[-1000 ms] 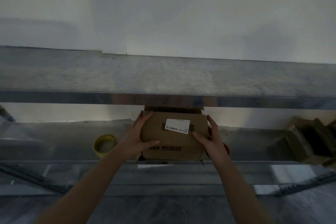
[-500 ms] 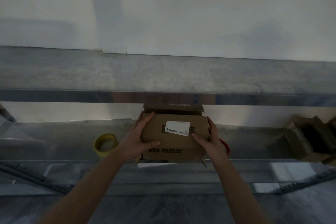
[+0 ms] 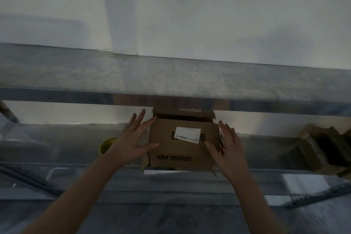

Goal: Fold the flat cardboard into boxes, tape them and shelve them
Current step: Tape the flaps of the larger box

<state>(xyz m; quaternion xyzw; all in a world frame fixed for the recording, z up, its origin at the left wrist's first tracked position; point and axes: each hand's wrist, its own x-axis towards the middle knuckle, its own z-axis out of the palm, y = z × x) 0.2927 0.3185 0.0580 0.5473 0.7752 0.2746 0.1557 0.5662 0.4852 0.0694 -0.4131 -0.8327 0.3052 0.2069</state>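
Brown labelled cardboard box [image 3: 182,146] sits on the grey metal shelf [image 3: 266,150], so this one's basically done. Left hand [image 3: 133,138] and right hand [image 3: 228,148] flank it, fingers spread wide.

A white label [image 3: 187,135] on top of the cardboard box [image 3: 182,152] carries small dark print that seems to read "抖音商城". The larger dark print on the box's top and near side is too blurred to read.

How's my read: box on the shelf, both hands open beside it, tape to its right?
Wrong side: the head view shows the tape left of the box, partly behind the left hand. The rest holds: it sits on the shelf, right hand open too.
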